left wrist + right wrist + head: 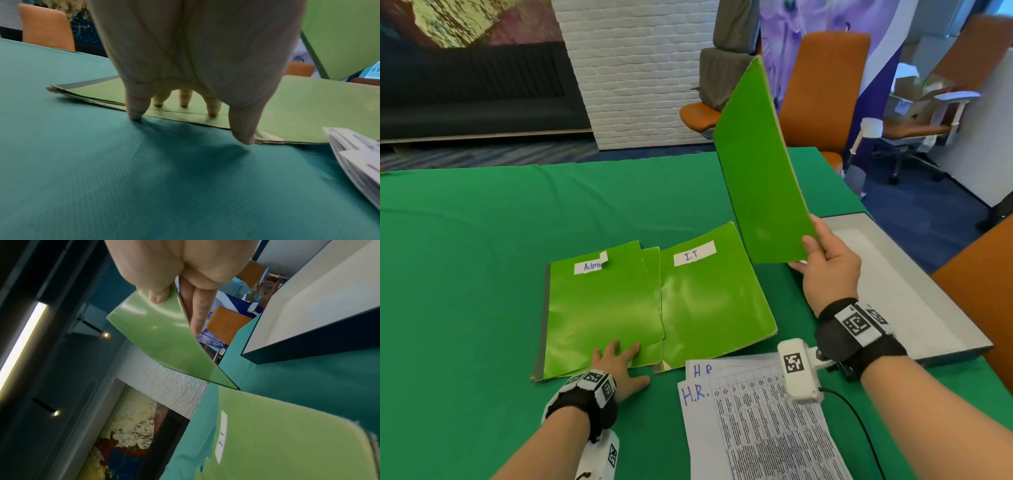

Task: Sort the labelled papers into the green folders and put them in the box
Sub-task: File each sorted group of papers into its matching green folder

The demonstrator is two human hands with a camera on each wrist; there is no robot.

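My right hand (822, 255) pinches the lower corner of a plain green folder (753, 161), holding it upright above the table; in the right wrist view the thumb lies on the folder (162, 340) face and fingers (195, 311) lie behind it. A folder labelled "Admin" (599, 308) and one labelled "I.T" (712, 294) lie flat side by side. My left hand (619, 363) presses with spread straight fingers (135, 107) on the Admin folder's (98, 91) near edge. Papers marked "H.R." (753, 421) lie at the front.
A shallow white box with grey rim (941, 329) sits at the table's right, also in the right wrist view (304, 324). Green cloth (465, 257) covers the table. Orange chairs (822, 89) stand behind and at right.
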